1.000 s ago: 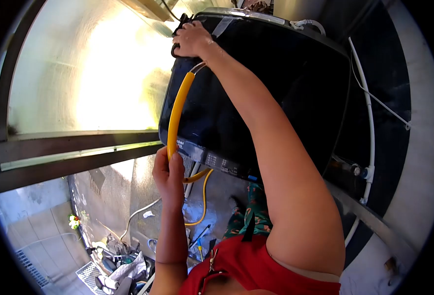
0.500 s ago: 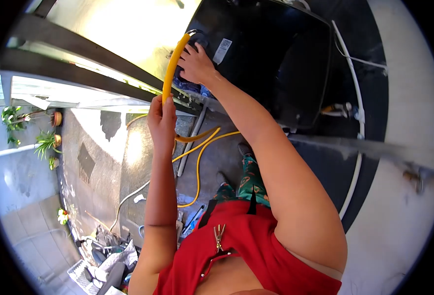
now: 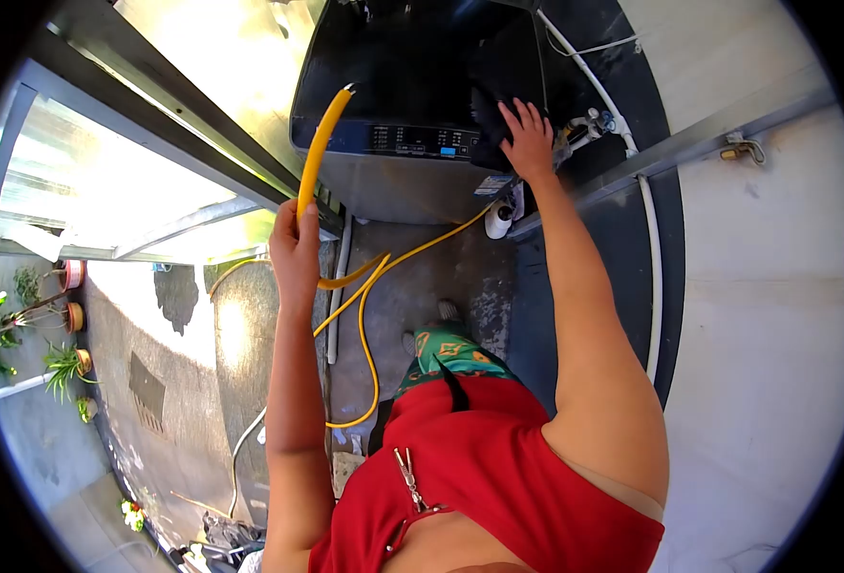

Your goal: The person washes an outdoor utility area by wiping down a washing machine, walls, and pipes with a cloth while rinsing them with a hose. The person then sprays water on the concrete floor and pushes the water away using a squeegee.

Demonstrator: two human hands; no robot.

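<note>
My left hand point(image 3: 296, 256) is closed around a yellow hose point(image 3: 322, 141), whose free end points up over the left part of a washing machine point(image 3: 398, 191). A pale glint shows at the hose tip; whether water runs from it I cannot tell. My right hand point(image 3: 529, 141) lies with fingers spread at the right end of the machine's top, on or against a dark cloth point(image 3: 489, 129). The control panel point(image 3: 412, 140), with a small blue display, sits along the machine's front edge between my hands.
More yellow hose point(image 3: 369, 358) loops over the floor near my feet. A white bottle point(image 3: 499, 220) stands by the machine's front right corner. White pipes point(image 3: 653, 277) and a wall tap point(image 3: 745, 151) are on the right; a metal-framed window point(image 3: 106, 181) and potted plants point(image 3: 66, 363) are left.
My right hand has moved from the left end of the machine's top, where it pressed a dark cloth, to the right end. My left hand keeps the hose; the view has shifted.
</note>
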